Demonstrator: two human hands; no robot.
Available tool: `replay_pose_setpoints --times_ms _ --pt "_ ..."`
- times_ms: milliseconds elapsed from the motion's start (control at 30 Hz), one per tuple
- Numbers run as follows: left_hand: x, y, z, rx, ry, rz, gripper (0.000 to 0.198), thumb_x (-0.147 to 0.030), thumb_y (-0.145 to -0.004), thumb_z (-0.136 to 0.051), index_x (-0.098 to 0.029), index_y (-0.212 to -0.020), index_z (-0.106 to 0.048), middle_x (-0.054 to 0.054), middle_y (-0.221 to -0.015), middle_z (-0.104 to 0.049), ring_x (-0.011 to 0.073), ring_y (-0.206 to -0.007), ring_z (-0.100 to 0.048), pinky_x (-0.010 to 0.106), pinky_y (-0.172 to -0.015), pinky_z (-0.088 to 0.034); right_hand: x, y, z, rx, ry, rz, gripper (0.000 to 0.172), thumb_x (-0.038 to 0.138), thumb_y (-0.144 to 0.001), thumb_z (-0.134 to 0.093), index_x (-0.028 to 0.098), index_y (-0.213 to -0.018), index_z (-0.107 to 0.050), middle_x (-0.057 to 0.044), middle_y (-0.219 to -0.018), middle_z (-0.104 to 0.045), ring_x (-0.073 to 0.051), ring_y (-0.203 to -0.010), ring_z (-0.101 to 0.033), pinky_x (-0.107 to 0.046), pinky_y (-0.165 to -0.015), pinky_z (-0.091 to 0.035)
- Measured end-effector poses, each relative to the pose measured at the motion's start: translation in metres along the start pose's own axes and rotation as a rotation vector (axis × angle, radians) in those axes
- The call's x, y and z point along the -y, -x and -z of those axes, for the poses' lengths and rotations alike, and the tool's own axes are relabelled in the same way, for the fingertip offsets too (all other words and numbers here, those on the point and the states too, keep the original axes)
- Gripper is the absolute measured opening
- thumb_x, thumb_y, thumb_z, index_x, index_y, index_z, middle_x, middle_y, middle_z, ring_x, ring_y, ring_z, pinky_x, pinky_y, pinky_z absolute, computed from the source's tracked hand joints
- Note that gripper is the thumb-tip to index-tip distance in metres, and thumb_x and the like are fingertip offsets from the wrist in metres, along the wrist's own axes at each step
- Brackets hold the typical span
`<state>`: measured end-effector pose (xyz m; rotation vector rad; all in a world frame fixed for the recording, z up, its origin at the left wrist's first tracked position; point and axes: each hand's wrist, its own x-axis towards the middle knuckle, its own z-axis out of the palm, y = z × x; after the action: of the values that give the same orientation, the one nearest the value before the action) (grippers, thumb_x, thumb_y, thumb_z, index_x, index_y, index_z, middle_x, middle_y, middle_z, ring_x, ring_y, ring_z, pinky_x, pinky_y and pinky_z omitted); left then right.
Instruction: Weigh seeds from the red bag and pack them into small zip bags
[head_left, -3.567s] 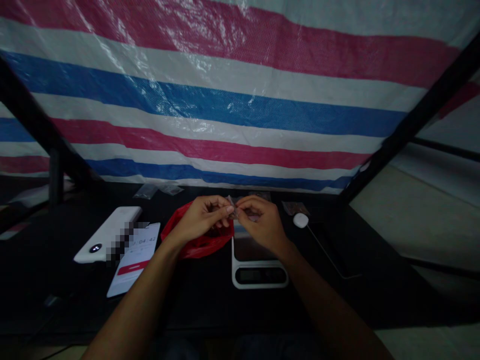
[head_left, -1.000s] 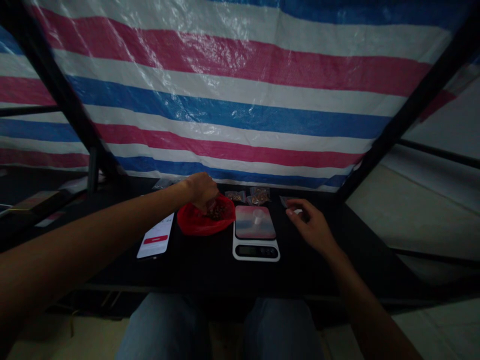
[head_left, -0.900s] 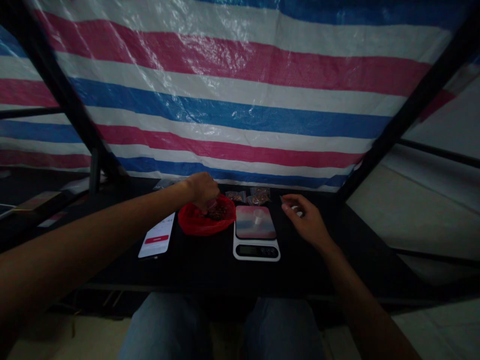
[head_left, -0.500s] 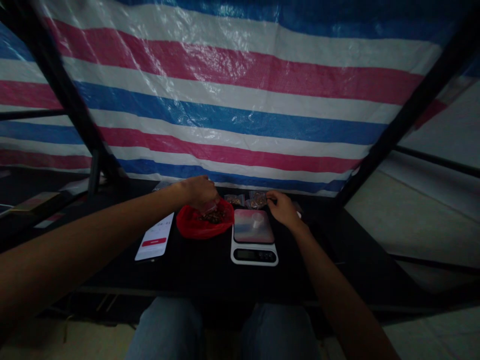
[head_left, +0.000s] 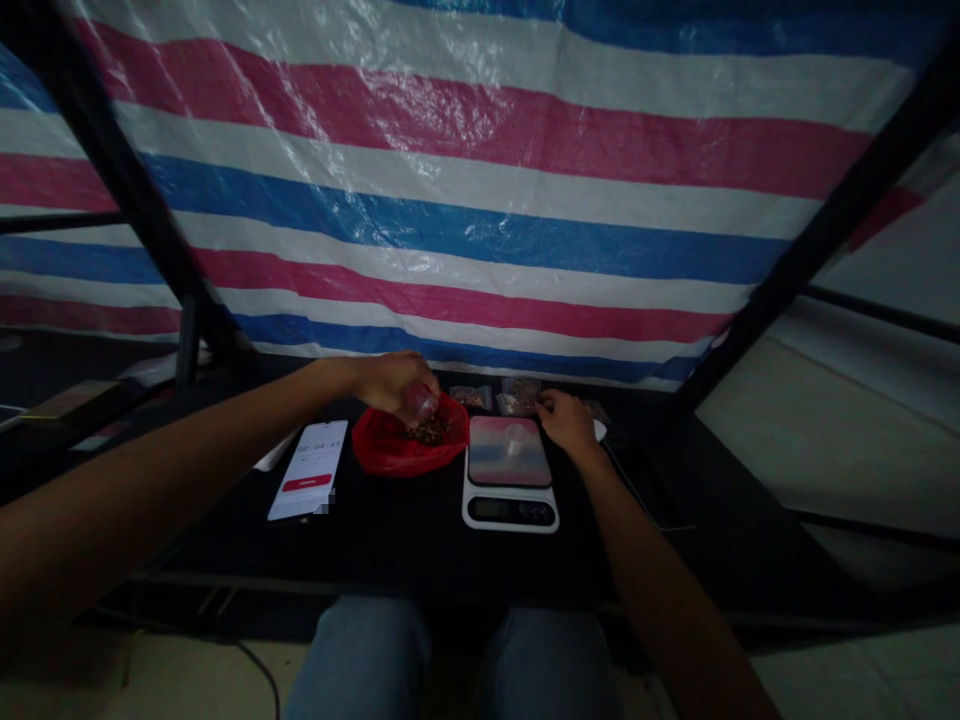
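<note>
My left hand [head_left: 397, 385] is closed around a small clear container [head_left: 421, 403], tilted low over an open red plastic bag [head_left: 409, 462]. Small brown pieces [head_left: 433, 430], perhaps beans or nuts, lie inside the bag. My right hand [head_left: 568, 420] has its fingers bent together at the edge of a small clear bag [head_left: 519, 403], pinching it as far as I can see. Similar filled bags [head_left: 471, 398] lie to its left. Between my hands stands a white kitchen scale [head_left: 510, 512], with a small clear object [head_left: 516, 438] on its shiny plate.
A phone [head_left: 309, 470] with a lit timer screen lies left of the red bag. Striped plastic sheeting [head_left: 465, 220] hangs behind the black table [head_left: 405, 550]. Dark frame bars [head_left: 810, 240] slant up on both sides. A thin cable [head_left: 652, 500] lies at the right.
My left hand has turned, so the clear container shows more above the brown pieces. My right hand has shifted slightly at the small bags. The view has moved a little.
</note>
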<state>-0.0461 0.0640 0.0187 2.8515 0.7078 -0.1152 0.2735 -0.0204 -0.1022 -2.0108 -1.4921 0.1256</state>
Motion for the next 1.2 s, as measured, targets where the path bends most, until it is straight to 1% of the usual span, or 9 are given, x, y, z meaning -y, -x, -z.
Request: replay_pose_setpoints --times_ms 167,300,467,600,733,867,1000,1100,1200 --pt "-0.002 -0.018 0.005 -0.123 0.249 0.036 0.044 -0.041 -0.071 -0.079 -0.022 -0.111 -0.075 0.008 -0.111 -0.076 0.0272 -0.103 -0.067 0.034 -0.09 -0.048 -0.008 -0.006 0.002 -0.089 -0.227 -0.02 0.024 0.02 -0.086 -0.062 0.018 -0.106 -0.076 -0.01 -0.102 -0.08 -0.024 -0.096 -0.074 -0.038 -0.092 -0.055" --pt "-0.008 -0.059 -0.004 -0.182 0.459 0.034 0.044 -0.035 -0.07 -0.079 -0.019 -0.111 -0.073 0.006 -0.099 -0.078 0.0218 -0.083 -0.07 0.028 -0.074 -0.049 -0.017 -0.012 0.011 -0.25 -0.422 -0.051 0.03 0.028 -0.087 -0.06 0.012 -0.107 -0.075 -0.015 -0.106 -0.079 -0.026 -0.097 -0.074 -0.041 -0.093 -0.056" --pt "-0.029 -0.121 -0.03 -0.231 0.511 0.038 0.045 -0.03 -0.06 -0.085 -0.016 -0.101 -0.075 0.007 -0.093 -0.077 0.0235 -0.081 -0.069 0.03 -0.074 -0.049 -0.025 -0.018 0.013 -0.408 -0.629 -0.08 0.043 0.039 -0.087 -0.057 0.009 -0.114 -0.07 -0.017 -0.108 -0.077 -0.025 -0.092 -0.074 -0.041 -0.084 -0.061" --pt "-0.045 -0.144 -0.042 -0.274 0.612 -0.01 0.057 -0.04 -0.061 -0.088 -0.016 -0.111 -0.074 0.01 -0.11 -0.077 0.0268 -0.095 -0.069 0.031 -0.081 -0.051 -0.019 -0.019 0.007 -0.503 -0.865 -0.068 0.042 0.043 -0.08 -0.065 0.011 -0.106 -0.069 -0.014 -0.1 -0.077 -0.023 -0.087 -0.074 -0.041 -0.082 -0.062" --pt "-0.049 -0.143 -0.043 -0.393 1.015 -0.011 0.057 -0.059 -0.076 -0.076 -0.016 -0.113 -0.074 0.011 -0.116 -0.075 0.0259 -0.103 -0.069 0.032 -0.087 -0.052 -0.005 -0.014 0.002 -0.5 -1.006 -0.016 0.037 0.044 -0.076 -0.072 0.015 -0.099 -0.07 -0.011 -0.099 -0.077 -0.023 -0.087 -0.074 -0.041 -0.082 -0.063" --pt "-0.05 -0.132 -0.043 -0.43 1.344 0.052 0.055 -0.061 -0.071 -0.081 -0.017 -0.104 -0.076 0.009 -0.108 -0.077 0.0216 -0.094 -0.071 0.031 -0.083 -0.056 0.007 -0.008 -0.001 -0.468 -1.001 0.042 0.033 0.043 -0.078 -0.072 0.016 -0.097 -0.07 -0.009 -0.095 -0.075 -0.021 -0.084 -0.073 -0.041 -0.083 -0.063" --pt "-0.054 -0.117 -0.048 -0.534 1.481 0.207 0.042 -0.05 -0.07 -0.086 -0.014 -0.088 -0.075 0.008 -0.09 -0.077 0.0182 -0.082 -0.072 0.028 -0.073 -0.058 0.012 -0.003 -0.003 -0.404 -0.96 0.124 0.029 0.041 -0.081 -0.071 0.018 -0.098 -0.071 -0.007 -0.096 -0.073 -0.02 -0.083 -0.071 -0.04 -0.083 -0.063" --pt "-0.057 -0.101 -0.055 -0.588 1.509 0.236 0.04 -0.047 -0.069 -0.087 -0.014 -0.088 -0.073 0.006 -0.086 -0.075 0.016 -0.077 -0.071 0.026 -0.068 -0.058 0.017 0.001 -0.004 -0.365 -0.908 0.202 0.023 0.039 -0.084 -0.07 0.019 -0.095 -0.072 -0.007 -0.098 -0.069 -0.019 -0.083 -0.069 -0.039 -0.081 -0.062" --pt "-0.06 -0.082 -0.063 -0.704 1.563 0.227 0.043 -0.047 -0.063 -0.09 -0.015 -0.086 -0.072 0.003 -0.081 -0.073 0.0143 -0.072 -0.07 0.024 -0.063 -0.057 0.027 0.01 -0.002 -0.307 -0.848 0.309 0.02 0.037 -0.088 -0.067 0.021 -0.098 -0.073 -0.008 -0.103 -0.069 -0.021 -0.094 -0.069 -0.038 -0.085 -0.061"
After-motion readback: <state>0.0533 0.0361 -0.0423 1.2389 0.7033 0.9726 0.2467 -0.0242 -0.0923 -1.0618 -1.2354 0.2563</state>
